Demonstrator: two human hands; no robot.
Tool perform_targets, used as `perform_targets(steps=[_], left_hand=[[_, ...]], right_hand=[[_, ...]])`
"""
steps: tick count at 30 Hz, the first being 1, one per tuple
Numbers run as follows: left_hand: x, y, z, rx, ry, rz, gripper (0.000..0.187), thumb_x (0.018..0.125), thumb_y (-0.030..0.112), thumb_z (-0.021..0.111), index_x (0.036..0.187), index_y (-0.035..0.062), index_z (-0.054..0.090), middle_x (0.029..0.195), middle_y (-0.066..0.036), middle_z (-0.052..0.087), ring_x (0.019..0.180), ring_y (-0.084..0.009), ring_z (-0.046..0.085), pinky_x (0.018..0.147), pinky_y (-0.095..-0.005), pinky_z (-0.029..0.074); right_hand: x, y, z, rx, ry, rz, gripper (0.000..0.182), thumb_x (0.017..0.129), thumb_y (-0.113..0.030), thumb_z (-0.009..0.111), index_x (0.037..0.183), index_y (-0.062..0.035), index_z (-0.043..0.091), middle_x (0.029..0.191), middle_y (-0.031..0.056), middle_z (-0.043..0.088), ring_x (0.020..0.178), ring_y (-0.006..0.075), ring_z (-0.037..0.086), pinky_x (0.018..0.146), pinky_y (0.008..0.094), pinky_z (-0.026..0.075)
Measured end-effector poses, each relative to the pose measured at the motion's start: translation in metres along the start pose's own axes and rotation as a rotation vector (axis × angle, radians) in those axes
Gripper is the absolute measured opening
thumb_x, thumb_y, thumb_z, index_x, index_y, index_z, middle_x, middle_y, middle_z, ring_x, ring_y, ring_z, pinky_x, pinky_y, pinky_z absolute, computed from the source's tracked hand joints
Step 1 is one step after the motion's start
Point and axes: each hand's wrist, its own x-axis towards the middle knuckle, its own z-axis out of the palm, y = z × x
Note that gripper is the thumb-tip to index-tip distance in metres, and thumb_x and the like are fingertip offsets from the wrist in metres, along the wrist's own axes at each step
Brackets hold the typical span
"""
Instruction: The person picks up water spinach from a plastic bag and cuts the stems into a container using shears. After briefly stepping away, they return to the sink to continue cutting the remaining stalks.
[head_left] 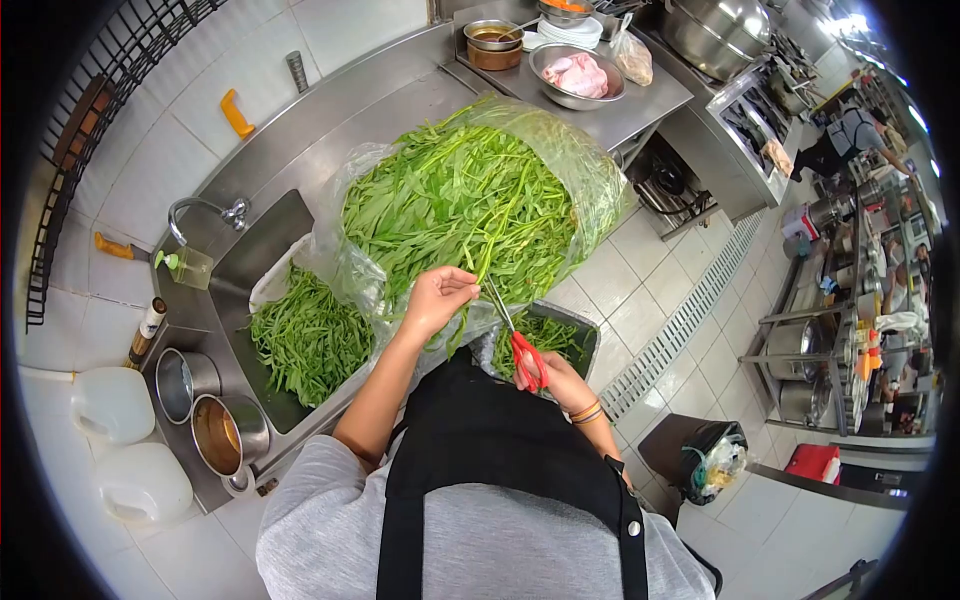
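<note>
My left hand [438, 302] pinches green stems [485, 265] of a long-leaved vegetable that looks like water spinach. My right hand [562, 383] is closed round the red handles of a pair of scissors [528, 358]. The metal blades point up toward the pinched stems, beside my left fingertips. Just beyond both hands a big heap of the same greens [450, 195] spills from an open clear plastic bag [548, 140]. More greens [312, 338] lie in the sink to the left. Below the scissors, a dark tub [590, 352] holds further leafy pieces, partly hidden by my right hand.
A faucet [205, 210] and a soap bottle [188, 268] stand at the sink's left. Metal pots [230, 435] sit nearer me. On the far counter is a bowl of raw meat [578, 75]. A lined trash bin [695, 455] stands right; a person [855, 135] is farther off.
</note>
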Motion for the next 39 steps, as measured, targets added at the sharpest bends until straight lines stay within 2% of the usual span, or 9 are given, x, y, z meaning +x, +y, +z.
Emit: perform_targets(steps=[2, 8, 13, 20, 22, 26, 33, 36, 39], left_hand=[[-0.003, 0.001, 0.001, 0.186, 0.058, 0.065, 0.014, 0.078, 0.003, 0.066, 0.088, -0.0026, 0.060, 0.081, -0.008, 0.064, 0.071, -0.0100, 0.061, 0.066, -0.0220, 0.048], [-0.013, 0.006, 0.016, 0.212, 0.017, 0.130, 0.013, 0.078, 0.002, 0.065, 0.091, 0.0003, 0.061, 0.081, -0.003, 0.063, 0.070, -0.0061, 0.058, 0.065, -0.0205, 0.046], [-0.028, 0.027, 0.051, 0.388, -0.092, 0.331, 0.011, 0.074, 0.004, 0.067, 0.085, 0.0006, 0.066, 0.078, -0.006, 0.062, 0.071, -0.0121, 0.060, 0.065, -0.0234, 0.047], [-0.038, 0.007, 0.085, 0.493, -0.327, 0.308, 0.013, 0.074, 0.010, 0.068, 0.084, 0.0019, 0.065, 0.075, -0.008, 0.061, 0.067, -0.0156, 0.060, 0.062, -0.0262, 0.048], [-0.033, -0.011, 0.094, 0.475, -0.355, 0.288, 0.013, 0.074, 0.010, 0.067, 0.082, 0.0009, 0.063, 0.074, -0.008, 0.060, 0.066, -0.0173, 0.060, 0.062, -0.0278, 0.048], [-0.026, -0.037, 0.106, 0.559, -0.460, 0.297, 0.011, 0.072, 0.007, 0.066, 0.078, -0.0005, 0.061, 0.074, -0.010, 0.060, 0.068, -0.0199, 0.061, 0.062, -0.0301, 0.049], [-0.034, -0.021, 0.099, 0.644, -0.702, 0.174, 0.013, 0.071, 0.008, 0.063, 0.080, 0.0011, 0.058, 0.074, -0.010, 0.061, 0.069, -0.0215, 0.061, 0.065, -0.0305, 0.049], [-0.027, -0.009, 0.090, 0.666, -0.518, 0.176, 0.017, 0.071, 0.012, 0.064, 0.083, 0.0027, 0.055, 0.074, -0.011, 0.059, 0.069, -0.0224, 0.059, 0.063, -0.0314, 0.048], [0.008, 0.005, 0.075, 0.734, 0.062, 0.458, 0.025, 0.070, 0.019, 0.070, 0.083, 0.0050, 0.053, 0.075, -0.010, 0.055, 0.069, -0.0242, 0.053, 0.063, -0.0336, 0.043]], right_hand=[[0.004, -0.001, 0.000, -0.005, -0.006, 0.009, 0.052, 0.086, -0.052, 0.049, 0.067, -0.0035, 0.058, 0.062, 0.0018, 0.055, 0.058, 0.0087, 0.048, 0.058, 0.0217, 0.039], [0.002, -0.001, -0.008, 0.073, 0.015, 0.034, 0.053, 0.086, -0.052, 0.048, 0.067, -0.0035, 0.057, 0.063, 0.0018, 0.054, 0.059, 0.0090, 0.047, 0.058, 0.0222, 0.038], [-0.021, 0.011, -0.031, 0.022, -0.010, -0.058, 0.047, 0.088, -0.047, 0.048, 0.069, -0.0038, 0.054, 0.065, 0.0014, 0.052, 0.061, 0.0090, 0.046, 0.058, 0.0224, 0.038], [-0.054, 0.034, -0.063, -0.026, 0.083, -0.041, 0.040, 0.088, -0.040, 0.053, 0.069, -0.0048, 0.054, 0.064, -0.0009, 0.051, 0.060, 0.0069, 0.044, 0.056, 0.0212, 0.036], [-0.060, 0.045, -0.072, -0.067, 0.146, 0.104, 0.034, 0.086, -0.035, 0.058, 0.069, -0.0051, 0.056, 0.063, -0.0029, 0.050, 0.058, 0.0049, 0.043, 0.055, 0.0201, 0.035], [-0.065, 0.070, -0.093, -0.112, 0.195, 0.183, 0.031, 0.084, -0.033, 0.061, 0.070, -0.0051, 0.058, 0.062, -0.0046, 0.050, 0.057, 0.0036, 0.042, 0.053, 0.0191, 0.034], [-0.107, 0.088, -0.102, -0.019, 0.073, 0.236, 0.033, 0.083, -0.034, 0.061, 0.069, -0.0050, 0.058, 0.063, -0.0021, 0.053, 0.056, 0.0053, 0.045, 0.053, 0.0194, 0.035], [-0.113, 0.104, -0.100, 0.048, 0.059, 0.237, 0.037, 0.084, -0.040, 0.059, 0.069, -0.0058, 0.059, 0.062, -0.0020, 0.055, 0.054, 0.0049, 0.045, 0.052, 0.0186, 0.035], [-0.104, 0.119, -0.102, -0.156, 0.166, 0.369, 0.049, 0.085, -0.051, 0.052, 0.066, -0.0062, 0.058, 0.061, 0.0000, 0.054, 0.055, 0.0066, 0.047, 0.054, 0.0212, 0.038]])
